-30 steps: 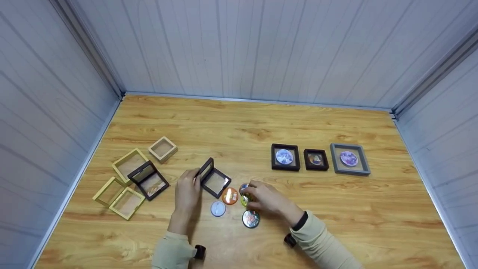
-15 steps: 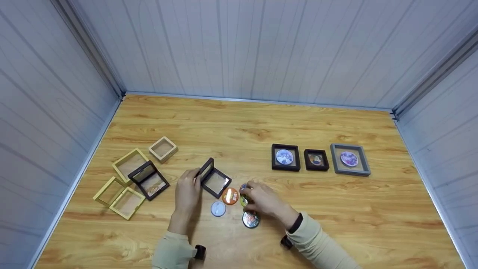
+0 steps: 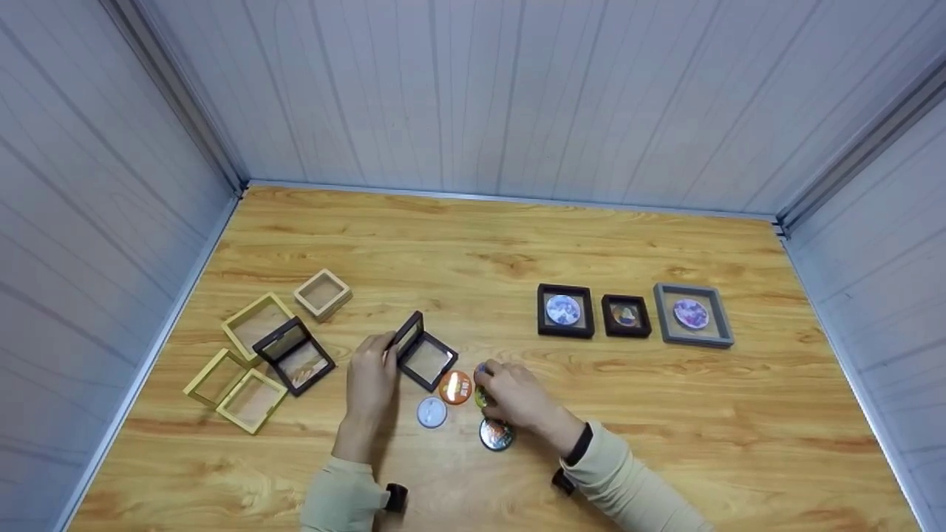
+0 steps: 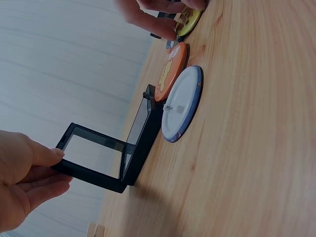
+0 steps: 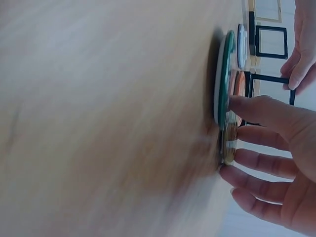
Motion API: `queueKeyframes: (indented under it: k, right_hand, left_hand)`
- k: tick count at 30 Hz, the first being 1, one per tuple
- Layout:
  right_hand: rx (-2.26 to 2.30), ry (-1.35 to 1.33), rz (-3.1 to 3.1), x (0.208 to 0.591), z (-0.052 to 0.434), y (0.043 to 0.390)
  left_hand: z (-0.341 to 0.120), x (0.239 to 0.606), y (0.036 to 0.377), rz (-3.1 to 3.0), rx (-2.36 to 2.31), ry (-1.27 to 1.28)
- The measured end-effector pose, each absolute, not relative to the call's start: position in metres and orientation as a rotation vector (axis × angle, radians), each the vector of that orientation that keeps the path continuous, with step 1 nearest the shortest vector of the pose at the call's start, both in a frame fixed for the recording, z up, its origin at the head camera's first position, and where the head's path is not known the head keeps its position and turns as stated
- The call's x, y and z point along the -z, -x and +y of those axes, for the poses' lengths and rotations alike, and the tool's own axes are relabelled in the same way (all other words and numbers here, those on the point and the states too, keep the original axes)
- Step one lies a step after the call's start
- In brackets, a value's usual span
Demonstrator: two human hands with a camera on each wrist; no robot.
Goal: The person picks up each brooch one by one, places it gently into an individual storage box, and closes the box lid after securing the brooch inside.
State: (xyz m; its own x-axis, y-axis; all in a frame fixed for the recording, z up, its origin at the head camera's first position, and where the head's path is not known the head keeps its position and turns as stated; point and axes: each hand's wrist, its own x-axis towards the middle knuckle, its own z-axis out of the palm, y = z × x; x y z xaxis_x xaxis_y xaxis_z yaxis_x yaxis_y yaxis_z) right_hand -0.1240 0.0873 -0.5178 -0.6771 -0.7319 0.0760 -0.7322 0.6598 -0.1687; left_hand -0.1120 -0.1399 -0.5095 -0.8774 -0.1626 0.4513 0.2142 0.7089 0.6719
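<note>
My left hand (image 3: pixel 371 377) pinches the raised lid of a hinged black display frame (image 3: pixel 443 346), its base lying on the table, as the left wrist view shows. Against the frame's near corner rests an orange pin badge (image 3: pixel 455 388). A badge lying pin side up (image 3: pixel 432 413) is just below it. Right of these, my right hand (image 3: pixel 521 395) holds a yellow pin badge (image 4: pixel 188 20) between thumb and fingers, mostly covering it in the head view. A bluish badge (image 3: pixel 481 368) peeks out beyond the fingertips, and a dark green-rimmed badge (image 3: pixel 496 436) lies by the thumb.
At left are a yellow frame (image 3: pixel 253 426) standing open, another black frame (image 3: pixel 325 368), a second yellow frame (image 3: pixel 235 322) and a cream frame (image 3: pixel 341 298). Two dark frames (image 3: pixel 565 332) (image 3: pixel 627 332) and a grey frame (image 3: pixel 695 340), each with a badge inside, line the right side.
My right hand has shifted slightly left and closed in over the yellow badge, covering more of it and the bluish one. My left hand and the black frame stay put.
</note>
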Motion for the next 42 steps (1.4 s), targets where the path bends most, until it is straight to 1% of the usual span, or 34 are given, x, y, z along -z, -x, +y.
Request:
queueKeyframes:
  k: [5, 11, 24, 34, 42]
  right_hand:
    - [-0.191, -1.231, -2.836, 0.519, 0.083, 0.121]
    - [-0.175, -1.239, -2.830, 0.520, 0.082, 0.122]
    - [-0.432, -1.236, -2.877, 0.509, 0.082, 0.129]
    - [-0.671, -1.300, -2.841, 0.502, 0.063, 0.142]
    - [-0.664, -1.321, -2.849, 0.502, 0.046, 0.154]
  left_hand:
    - [-0.140, 0.511, 0.113, -2.434, 1.023, 0.042]
    - [-0.140, 0.511, 0.113, -2.426, 1.024, 0.040]
    - [-0.140, 0.509, 0.112, -2.440, 1.048, 0.027]
    - [-0.140, 0.509, 0.113, -2.433, 1.005, 0.038]
    - [-0.141, 0.510, 0.113, -2.428, 1.011, 0.042]
